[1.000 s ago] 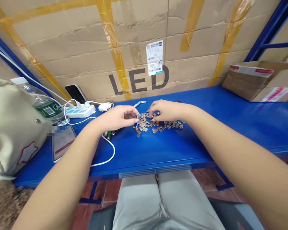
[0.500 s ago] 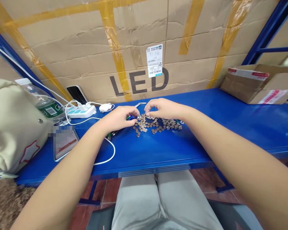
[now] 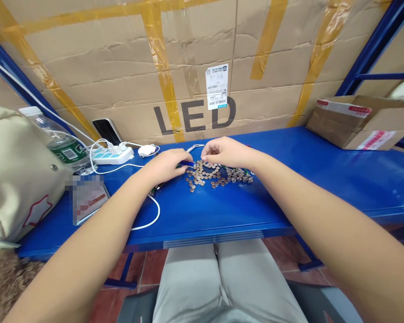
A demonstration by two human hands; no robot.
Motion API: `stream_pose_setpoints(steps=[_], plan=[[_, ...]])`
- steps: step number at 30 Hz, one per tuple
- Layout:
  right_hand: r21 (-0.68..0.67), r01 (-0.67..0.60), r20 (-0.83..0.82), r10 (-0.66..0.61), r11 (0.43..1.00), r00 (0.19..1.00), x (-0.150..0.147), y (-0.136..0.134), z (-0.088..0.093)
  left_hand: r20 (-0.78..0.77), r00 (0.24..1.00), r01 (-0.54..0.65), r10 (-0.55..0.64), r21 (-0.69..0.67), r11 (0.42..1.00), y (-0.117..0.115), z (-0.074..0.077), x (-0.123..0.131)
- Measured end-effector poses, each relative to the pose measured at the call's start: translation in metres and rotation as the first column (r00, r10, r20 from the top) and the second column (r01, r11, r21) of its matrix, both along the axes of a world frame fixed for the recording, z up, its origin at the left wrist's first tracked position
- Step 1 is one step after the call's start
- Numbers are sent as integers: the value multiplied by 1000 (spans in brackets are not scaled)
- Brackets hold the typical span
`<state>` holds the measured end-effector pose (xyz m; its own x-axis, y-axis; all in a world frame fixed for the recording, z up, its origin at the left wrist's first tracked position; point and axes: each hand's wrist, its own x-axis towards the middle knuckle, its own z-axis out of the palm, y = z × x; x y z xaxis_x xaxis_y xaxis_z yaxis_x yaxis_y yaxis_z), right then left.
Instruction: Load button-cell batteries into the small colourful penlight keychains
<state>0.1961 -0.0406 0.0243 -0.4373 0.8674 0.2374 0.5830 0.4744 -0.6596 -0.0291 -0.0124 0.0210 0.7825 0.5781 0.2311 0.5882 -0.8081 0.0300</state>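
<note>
My left hand (image 3: 171, 165) is closed on a small blue tube (image 3: 187, 163), pinched between thumb and fingers, its end pointing right. Just to its right, my right hand (image 3: 219, 151) has thumb and fingertips drawn together; whatever they hold is too small to make out. Below both hands lie several small silver discs like button cells (image 3: 199, 176), spread flat on the blue table (image 3: 202, 208). Beside them, under my right wrist, is a pile of small shiny metal parts (image 3: 239, 175). More coloured tubes sit partly hidden behind my left hand.
A white power strip (image 3: 112, 154) with cables, a bottle (image 3: 65, 148), a bag (image 3: 18, 175) and a phone-like device (image 3: 89, 199) are on the left. An open cardboard box (image 3: 353, 121) stands at right. A large carton (image 3: 195, 54) lines the back.
The blue tube in my left hand has turned from end-on to lengthwise, pointing right. My right fingertips have come closer together and shifted slightly left over the discs.
</note>
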Motion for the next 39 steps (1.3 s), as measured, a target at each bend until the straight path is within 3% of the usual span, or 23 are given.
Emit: stream_pose_setpoints(steps=[8, 13, 24, 30, 35, 39], plan=[[47, -97, -29, 98, 994, 995, -7, 0, -7, 125, 992, -7, 20, -101, 995, -6, 2, 3], [137, -91, -66, 101, 986, 993, -10, -1, -6, 229, 972, -8, 55, -199, 980, -6, 1, 2], [241, -105, 79, 89, 965, 993, -7, 1, -10, 303, 943, -18, 141, -376, 926, -3, -5, 2], [271, -109, 123, 78, 956, 989, -9, 0, -9, 300, 945, -22, 132, -343, 939, -4, -5, 4], [288, -122, 149, 81, 950, 986, -10, -2, -8, 267, 960, -25, 86, -226, 974, -7, -2, 6], [251, -93, 61, 81, 964, 995, -8, -5, -3, 281, 957, -13, 66, -187, 982, -6, -2, 6]])
